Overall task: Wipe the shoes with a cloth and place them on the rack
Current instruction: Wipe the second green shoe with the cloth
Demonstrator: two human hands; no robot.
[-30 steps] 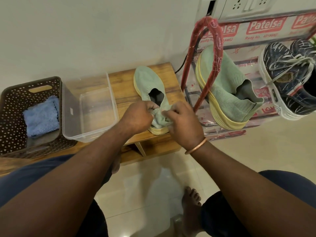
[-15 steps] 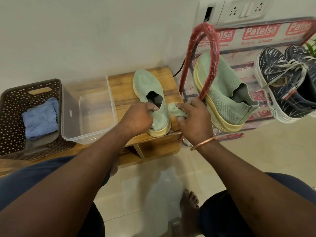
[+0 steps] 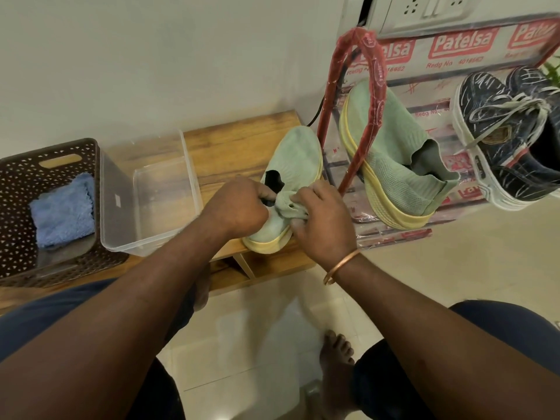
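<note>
A pale green slip-on shoe (image 3: 295,156) with a yellow sole lies on the wooden bench (image 3: 230,140), toe pointing away toward the rack. My left hand (image 3: 239,207) grips its heel collar from the left. My right hand (image 3: 324,219) holds a bunched green cloth (image 3: 289,204) against the collar at the heel. The matching green shoe (image 3: 400,165) leans on the rack (image 3: 375,65), whose frame is wrapped in red plastic.
A pair of dark blue lace-up shoes (image 3: 509,131) sits on the rack to the right. A clear plastic tub (image 3: 151,189) and a brown basket (image 3: 18,183) with a blue cloth (image 3: 62,210) stand left on the bench. My bare foot (image 3: 336,359) rests on the tiled floor.
My right hand brought the green cloth from the shoe's right side back onto the heel collar. The shoe's toe swung rightward toward the rack. My left hand kept its grip.
</note>
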